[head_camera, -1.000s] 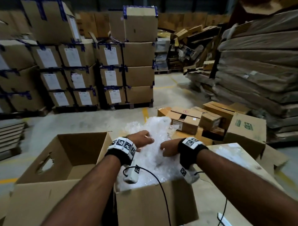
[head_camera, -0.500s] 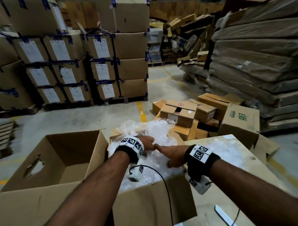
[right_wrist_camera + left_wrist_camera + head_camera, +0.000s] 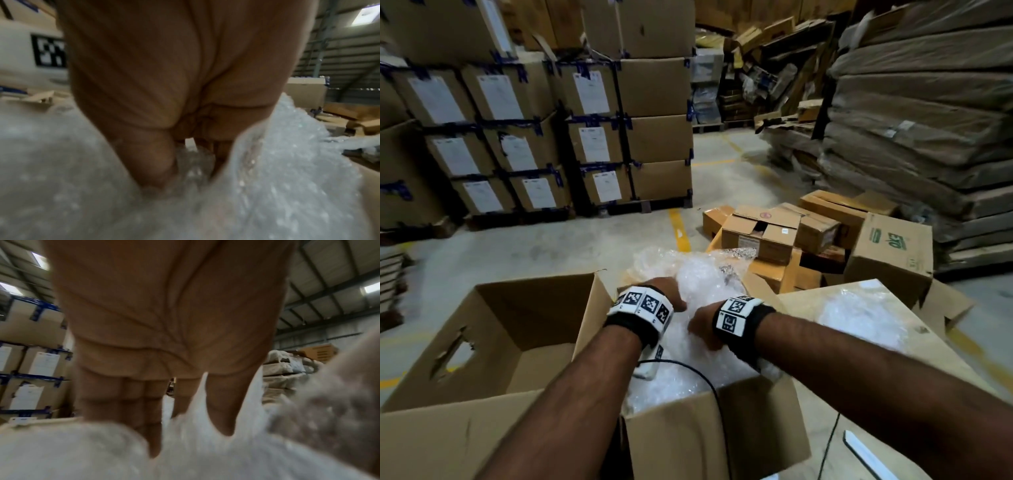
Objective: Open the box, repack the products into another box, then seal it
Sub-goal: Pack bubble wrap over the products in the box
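Note:
A cardboard box [image 3: 715,438] right in front of me is heaped with clear bubble wrap [image 3: 702,274]; whatever lies under the wrap is hidden. To its left stands an empty open box [image 3: 493,315]. Both hands are sunk into the top of the wrap, close together. My left hand [image 3: 671,298] has fairly straight fingers [image 3: 127,402] pushed down into the wrap [image 3: 82,451]. The thumb and fingers of my right hand [image 3: 698,329] close round a fold of the wrap [image 3: 287,162], as the right wrist view [image 3: 185,170] shows.
A wide cardboard flap [image 3: 928,342] spreads to the right with a patch of wrap on it. Small cartons [image 3: 774,233] and a green-printed carton [image 3: 890,250] lie on the floor beyond. Taped pallet stacks [image 3: 599,137] stand far left, flattened cardboard [image 3: 928,120] far right.
The mound of bubble wrap has sunk lower into the box under both hands. My right hand has drawn nearer to me and its fingers have dug into the wrap.

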`<state>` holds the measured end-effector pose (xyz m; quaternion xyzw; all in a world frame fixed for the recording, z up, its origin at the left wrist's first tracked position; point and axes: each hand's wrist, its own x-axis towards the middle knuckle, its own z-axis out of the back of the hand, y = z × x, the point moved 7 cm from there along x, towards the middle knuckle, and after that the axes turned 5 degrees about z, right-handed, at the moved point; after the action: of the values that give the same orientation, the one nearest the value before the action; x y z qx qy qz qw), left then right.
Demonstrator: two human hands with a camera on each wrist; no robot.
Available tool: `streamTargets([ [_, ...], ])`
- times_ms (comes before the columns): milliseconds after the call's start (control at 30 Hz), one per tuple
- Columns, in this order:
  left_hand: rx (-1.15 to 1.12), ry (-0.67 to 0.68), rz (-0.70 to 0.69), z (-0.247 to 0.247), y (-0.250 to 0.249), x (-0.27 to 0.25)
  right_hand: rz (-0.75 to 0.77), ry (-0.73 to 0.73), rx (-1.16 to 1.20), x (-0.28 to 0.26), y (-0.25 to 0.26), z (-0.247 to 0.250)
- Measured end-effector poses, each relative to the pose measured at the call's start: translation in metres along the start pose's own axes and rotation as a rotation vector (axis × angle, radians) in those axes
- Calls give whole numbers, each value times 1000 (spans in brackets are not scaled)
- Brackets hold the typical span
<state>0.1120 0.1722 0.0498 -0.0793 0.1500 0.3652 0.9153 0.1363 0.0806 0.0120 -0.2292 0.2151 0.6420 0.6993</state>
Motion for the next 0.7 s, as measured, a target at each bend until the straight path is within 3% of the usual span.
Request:
streamTargets([
  [133,-20,-61,-139,-5,-34,5,64,110,297,-19,-6,-6],
  [233,86,-28,-148,-21,-48,7,86,56,432,-52,-26,10],
  [367,196,-73,-203,-36,-59,6,-206,-475,237,-68,-86,56],
  [400,219,-58,-211,-39,-61,8,-267,-541,264,-63,-97,58],
  [467,206,15,-215,-43,-58,11,-302,-477,383,-40,-109,51],
  [600,127,184,-233,-39,-39,15,-215,-315,505,-4,-92,40],
  [667,30,132,-201,-21,-22,17,-171,-322,423,9,-77,42],
  [700,-54,32,-161,-7,-12,21,-172,-309,375,14,-74,42],
])
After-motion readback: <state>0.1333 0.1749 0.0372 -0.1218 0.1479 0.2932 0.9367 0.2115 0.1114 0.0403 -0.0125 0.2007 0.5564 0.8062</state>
